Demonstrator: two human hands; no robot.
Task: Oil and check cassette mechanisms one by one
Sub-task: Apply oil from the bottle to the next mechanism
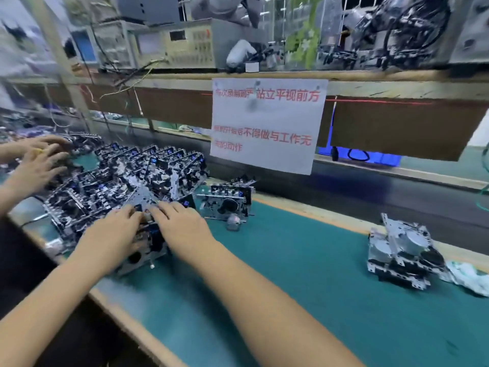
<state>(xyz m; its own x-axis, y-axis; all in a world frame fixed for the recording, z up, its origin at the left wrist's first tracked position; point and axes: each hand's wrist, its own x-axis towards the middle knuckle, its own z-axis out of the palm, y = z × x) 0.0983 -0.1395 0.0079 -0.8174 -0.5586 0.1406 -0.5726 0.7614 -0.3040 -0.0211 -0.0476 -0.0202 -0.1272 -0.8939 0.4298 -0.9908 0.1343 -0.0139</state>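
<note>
Both my bare forearms reach forward toward eleven o'clock, side by side and nearly parallel. My left hand (113, 234) lies palm down, fingers bent and pointing toward one o'clock. My right hand (182, 226) sits just beside it at three o'clock, palm down, fingers lightly bent and pointing toward eleven. The fingertips of the two hands almost meet.

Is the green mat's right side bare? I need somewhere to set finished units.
No, a stack of cassette mechanisms already sits on the green mat there.
</note>
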